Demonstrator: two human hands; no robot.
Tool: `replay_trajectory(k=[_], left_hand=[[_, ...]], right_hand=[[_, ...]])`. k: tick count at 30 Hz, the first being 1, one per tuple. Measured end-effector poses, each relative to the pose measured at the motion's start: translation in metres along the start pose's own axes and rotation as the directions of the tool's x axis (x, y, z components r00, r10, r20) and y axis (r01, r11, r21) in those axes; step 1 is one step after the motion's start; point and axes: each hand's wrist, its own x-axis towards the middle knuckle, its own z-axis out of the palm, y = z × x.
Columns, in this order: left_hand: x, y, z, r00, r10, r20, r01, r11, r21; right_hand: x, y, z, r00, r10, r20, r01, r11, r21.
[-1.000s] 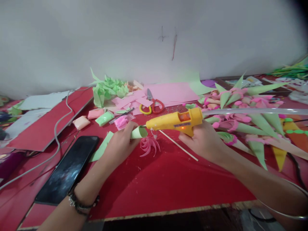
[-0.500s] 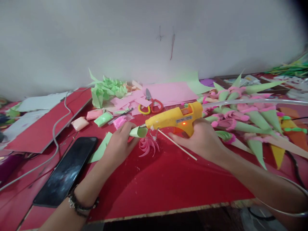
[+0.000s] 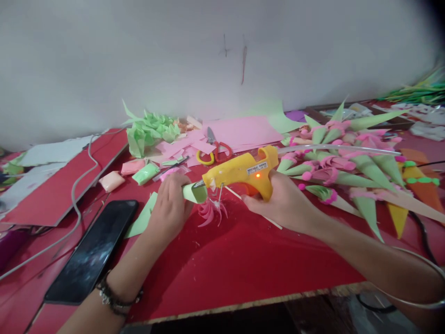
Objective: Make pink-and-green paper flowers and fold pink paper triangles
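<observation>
My left hand (image 3: 171, 204) is closed around a rolled green paper cone (image 3: 195, 193), its wide mouth turned to the right. My right hand (image 3: 287, 198) grips a yellow hot glue gun (image 3: 239, 174) by its handle; an orange light glows on its side. The gun's metal nozzle reaches into the mouth of the cone. A long clear glue stick (image 3: 337, 147) sticks out of the gun's back. Below the nozzle, on the red table, lies a pink curled paper flower (image 3: 207, 212). A thin wooden stick (image 3: 273, 222) lies partly hidden behind the gun and my right hand.
Scissors (image 3: 221, 150) and pink paper strips lie behind the gun. On the right is a pile of paper cones (image 3: 361, 171). A black phone (image 3: 93, 253), small clay packets (image 3: 145, 173) and a grey cable (image 3: 74, 199) are on the left. The table's front edge (image 3: 243, 304) is near me.
The glue gun has tilted, its back end higher and closer in, and its nozzle sits at the cone's mouth. My right hand has shifted slightly left. The whole view has drifted a little.
</observation>
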Motion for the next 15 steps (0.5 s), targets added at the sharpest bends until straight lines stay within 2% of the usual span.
replay_trajectory(k=[5, 15], left_hand=[[0.0004, -0.0010, 0.0000, 1.000, 0.007, -0.011, -0.007, 1.000, 0.016], [-0.0003, -0.0054, 0.0019, 0.998, -0.062, -0.010, 0.063, 0.997, 0.042]], right_hand=[[-0.0007, -0.0021, -0.0020, 0.999, -0.006, 0.042, 0.007, 1.000, -0.008], [-0.0003, 0.0008, -0.0041, 0.995, -0.069, 0.076, 0.073, 0.996, -0.050]])
